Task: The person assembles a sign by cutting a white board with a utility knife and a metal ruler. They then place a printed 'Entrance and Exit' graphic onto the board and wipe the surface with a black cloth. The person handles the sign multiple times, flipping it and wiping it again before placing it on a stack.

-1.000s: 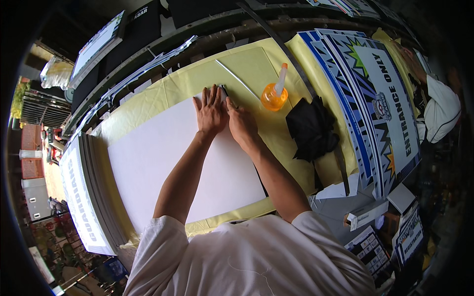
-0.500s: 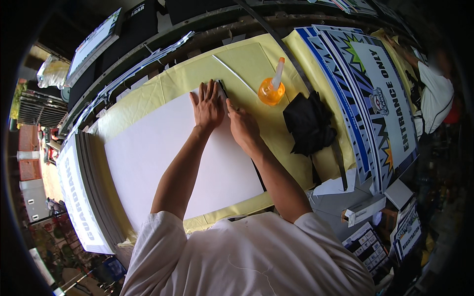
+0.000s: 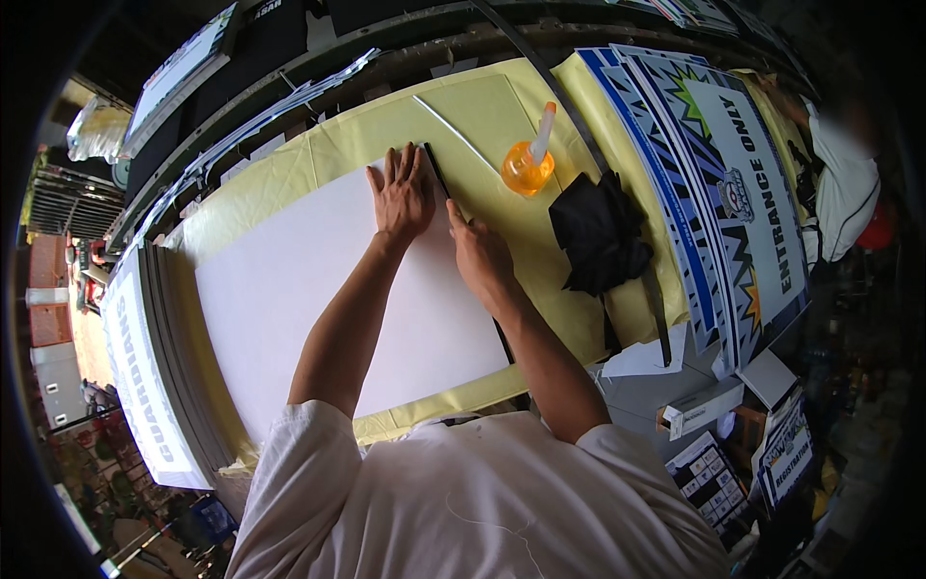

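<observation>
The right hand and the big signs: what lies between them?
In the head view, a crumpled black cloth lies between the right hand and the signs, with a dark strap partly hidden by it.

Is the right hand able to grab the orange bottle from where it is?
Probably yes: the right hand is close by, with only yellow covering showing between it and the orange bottle. The black cloth lies off to the right.

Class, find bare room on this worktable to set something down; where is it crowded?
Free: the white sheet between the board stack and left forearm; the yellow covering beyond the sheet's far edge, left of the white rod. Crowded: rightward, where spray bottle, black cloth and sign stack sit close; and the narrow gap between left hand and right hand.
</observation>
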`<state>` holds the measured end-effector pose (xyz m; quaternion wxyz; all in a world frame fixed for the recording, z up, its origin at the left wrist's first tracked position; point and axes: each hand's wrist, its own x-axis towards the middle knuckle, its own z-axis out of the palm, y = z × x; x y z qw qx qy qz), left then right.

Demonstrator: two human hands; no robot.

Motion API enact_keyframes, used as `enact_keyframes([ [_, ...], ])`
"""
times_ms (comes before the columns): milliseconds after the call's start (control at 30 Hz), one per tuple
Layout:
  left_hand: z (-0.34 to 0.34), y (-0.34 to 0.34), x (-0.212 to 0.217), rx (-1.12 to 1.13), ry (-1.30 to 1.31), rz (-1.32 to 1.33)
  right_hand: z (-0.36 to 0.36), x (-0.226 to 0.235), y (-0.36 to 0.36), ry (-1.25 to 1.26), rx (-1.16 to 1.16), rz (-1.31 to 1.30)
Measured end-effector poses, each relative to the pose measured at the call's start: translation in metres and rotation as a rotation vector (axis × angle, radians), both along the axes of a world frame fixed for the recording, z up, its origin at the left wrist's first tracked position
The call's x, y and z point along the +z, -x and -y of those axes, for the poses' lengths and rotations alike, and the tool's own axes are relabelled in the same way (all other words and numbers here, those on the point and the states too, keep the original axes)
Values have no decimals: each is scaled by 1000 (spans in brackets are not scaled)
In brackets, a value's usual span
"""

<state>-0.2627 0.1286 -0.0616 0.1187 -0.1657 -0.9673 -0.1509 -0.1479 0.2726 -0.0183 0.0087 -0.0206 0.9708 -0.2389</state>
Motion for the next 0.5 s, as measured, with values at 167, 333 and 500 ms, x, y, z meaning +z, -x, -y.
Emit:
enact_keyframes([
  [167, 1, 1, -1, 6, 9, -2, -3, -3, -13, 11, 1, -26],
  [333, -1, -2, 2, 19, 30, -23, -4, 5, -27, 34, 0, 28],
  [500, 0, -1, 4, 39, 89, -1, -6, 15, -42, 40, -25, 87],
])
